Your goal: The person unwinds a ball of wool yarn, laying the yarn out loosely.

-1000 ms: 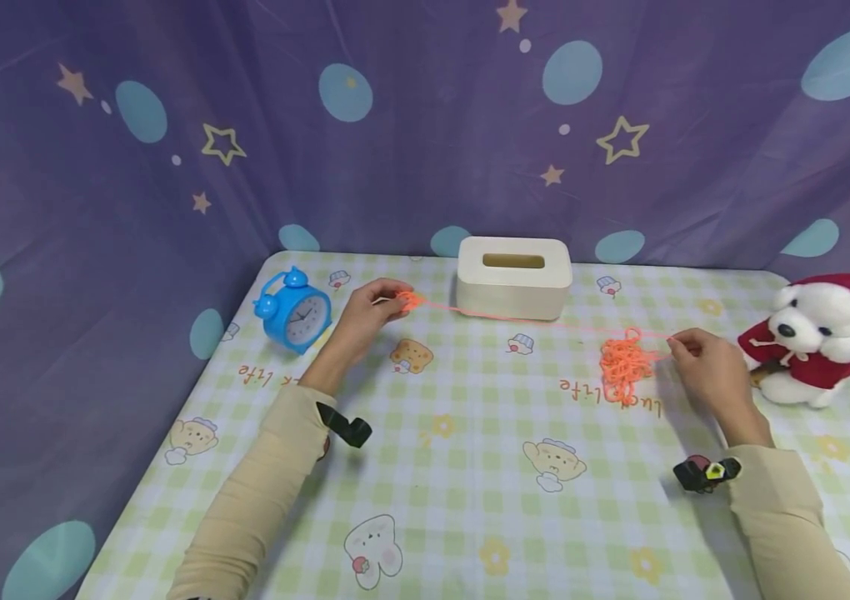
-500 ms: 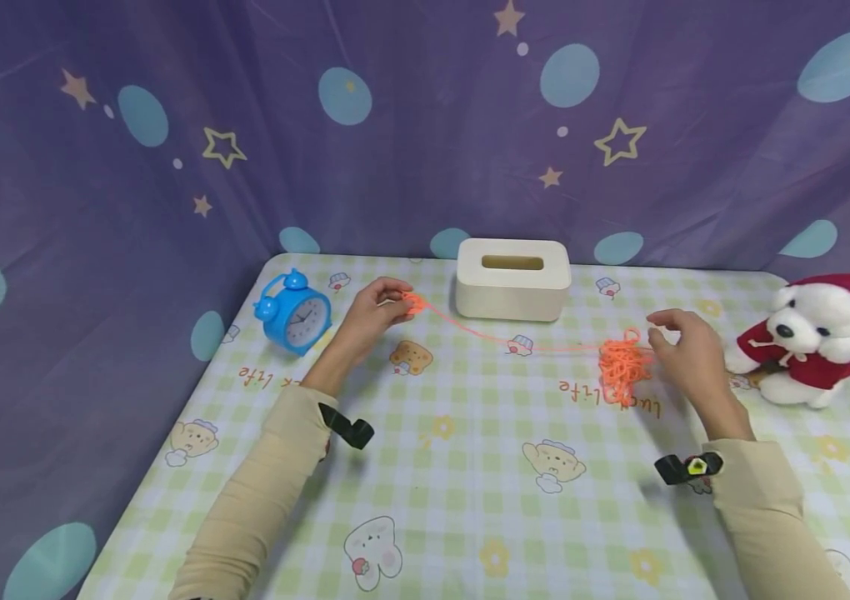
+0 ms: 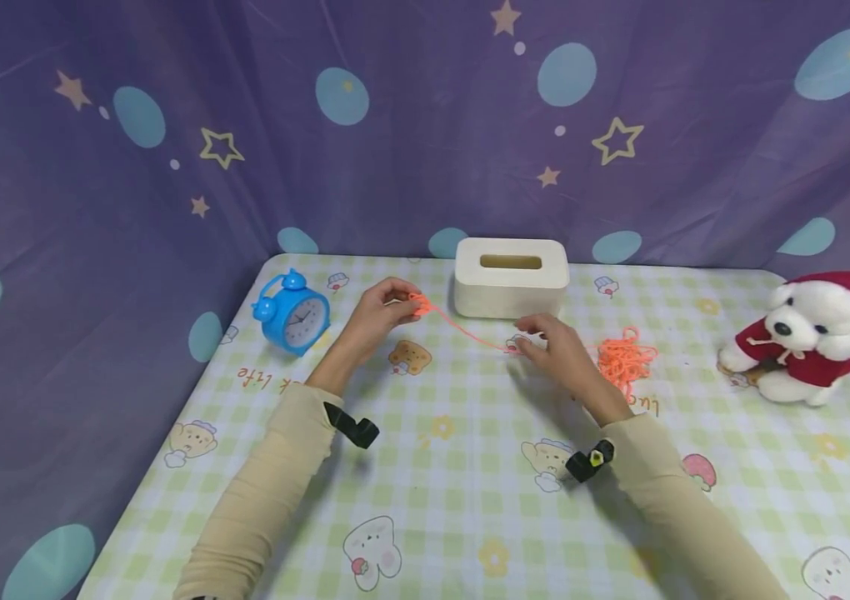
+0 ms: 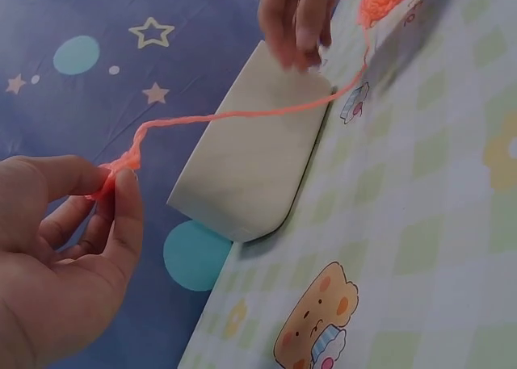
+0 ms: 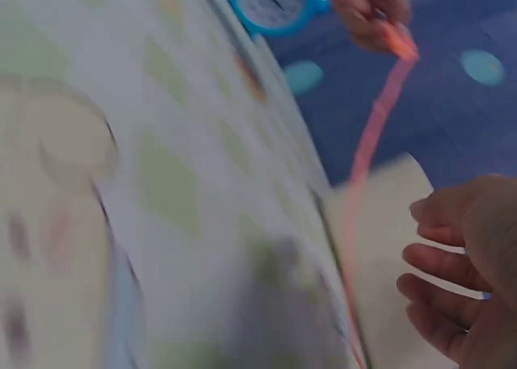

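Note:
My left hand [image 3: 382,312] pinches a small bunch of orange yarn [image 3: 420,305] between thumb and fingertips, raised over the far left of the table. From that bunch a single strand [image 4: 250,113] sags rightward to a loose tangled heap of the same yarn [image 3: 623,360] on the tablecloth. My right hand [image 3: 564,357] hovers near the strand, just in front of the cream tissue box [image 3: 511,292]. Its fingers are loosely bent, and the right wrist view shows the strand running past them, not held.
A blue alarm clock [image 3: 297,318] stands at the far left of the checked tablecloth [image 3: 462,508]. On the right sits a white plush dog [image 3: 815,342] in a red hat and jacket. A purple patterned curtain [image 3: 410,183] hangs behind the table.
My right hand let go of the strand by the heap and swept left toward the tissue box. The strand, earlier pulled taut, now sags. My left hand has barely moved.

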The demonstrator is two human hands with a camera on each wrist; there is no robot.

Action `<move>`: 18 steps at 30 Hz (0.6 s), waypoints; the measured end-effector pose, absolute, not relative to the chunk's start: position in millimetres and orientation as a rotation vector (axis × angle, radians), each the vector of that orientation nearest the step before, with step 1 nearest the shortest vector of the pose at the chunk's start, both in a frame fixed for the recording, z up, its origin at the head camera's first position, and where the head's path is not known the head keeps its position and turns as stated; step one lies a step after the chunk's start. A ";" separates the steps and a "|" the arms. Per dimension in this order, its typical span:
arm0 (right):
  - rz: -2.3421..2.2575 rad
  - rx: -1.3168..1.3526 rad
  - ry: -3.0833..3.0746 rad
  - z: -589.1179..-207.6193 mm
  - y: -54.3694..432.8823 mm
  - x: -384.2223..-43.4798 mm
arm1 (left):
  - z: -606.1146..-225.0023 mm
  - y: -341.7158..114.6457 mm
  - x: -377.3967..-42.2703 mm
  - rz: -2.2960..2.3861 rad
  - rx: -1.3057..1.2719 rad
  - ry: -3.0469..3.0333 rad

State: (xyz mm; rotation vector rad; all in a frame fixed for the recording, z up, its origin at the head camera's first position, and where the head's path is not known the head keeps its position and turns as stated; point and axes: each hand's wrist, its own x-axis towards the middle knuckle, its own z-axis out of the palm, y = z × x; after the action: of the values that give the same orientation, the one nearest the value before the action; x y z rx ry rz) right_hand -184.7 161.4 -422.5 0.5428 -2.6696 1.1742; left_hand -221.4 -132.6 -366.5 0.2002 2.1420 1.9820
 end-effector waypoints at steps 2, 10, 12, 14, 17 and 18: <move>1.195 0.613 -2.665 -427.2 144.9 -186.9 | -367.3 -131.7 -221.7 1.979 0.205 2.140; 1.222 0.671 -2.675 -432.6 111.2 -187.5 | -366.0 -130.2 -218.4 1.979 0.232 2.128; 1.239 0.626 -2.660 -430.4 114.2 -186.9 | -365.2 -131.0 -217.7 1.980 0.226 2.129; 1.263 0.574 -2.628 -428.0 120.4 -187.2 | -364.9 -132.6 -217.8 1.987 0.212 2.127; 1.303 0.499 -2.582 -423.3 131.9 -188.3 | -365.3 -134.9 -218.4 1.994 0.192 2.127; 1.305 0.478 -2.571 -421.7 135.7 -188.0 | -365.5 -135.4 -218.6 1.999 0.186 2.125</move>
State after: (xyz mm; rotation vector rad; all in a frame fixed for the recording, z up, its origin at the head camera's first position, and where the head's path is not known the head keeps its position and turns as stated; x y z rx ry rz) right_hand -188.0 135.7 -421.7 0.4783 -2.5707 1.3051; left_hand -218.6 -135.4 -365.5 0.1857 2.1254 1.9993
